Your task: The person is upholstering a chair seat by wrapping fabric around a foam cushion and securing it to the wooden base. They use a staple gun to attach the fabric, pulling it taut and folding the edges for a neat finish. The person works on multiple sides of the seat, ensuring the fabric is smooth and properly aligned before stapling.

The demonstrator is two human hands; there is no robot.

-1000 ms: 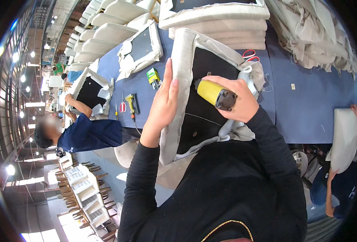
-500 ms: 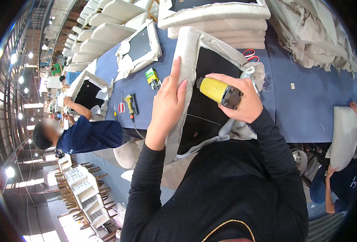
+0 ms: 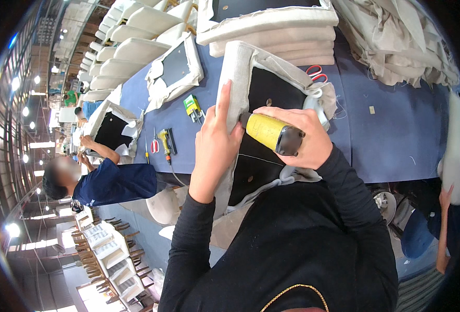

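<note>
Both hands work on a padded seat panel (image 3: 271, 104) that lies on the blue table (image 3: 386, 135) straight ahead of the person. Flat and spread, the left hand (image 3: 215, 148) presses the pale cloth (image 3: 233, 78) down along the panel's left edge, fingers pointing away from the body and the index finger stretched up beside the fold. Wrapped tight around a yellow and black stapler (image 3: 271, 134), the right hand (image 3: 300, 140) holds the tool with its nose against the cloth edge, just beside the left hand's fingertips, so the two hands nearly touch. Between them and beyond shows the panel's black backing, with loose cloth bunched at its far right corner and along the near edge by the right wrist. Left of the left hand, well apart, lie a small green box (image 3: 192, 105), a yellow tool with a cord (image 3: 165, 141) and red-handled scissors (image 3: 154, 146) on bare table. Beyond the right hand, a second pair of red scissors (image 3: 316, 73) sits near the panel's far corner, and to its right the blue table runs open up to a heap of cloth (image 3: 396, 47). Stacked cushions (image 3: 271, 26) crowd the far edge. Another person in a blue shirt (image 3: 113, 182) works at a panel farther left.
</note>
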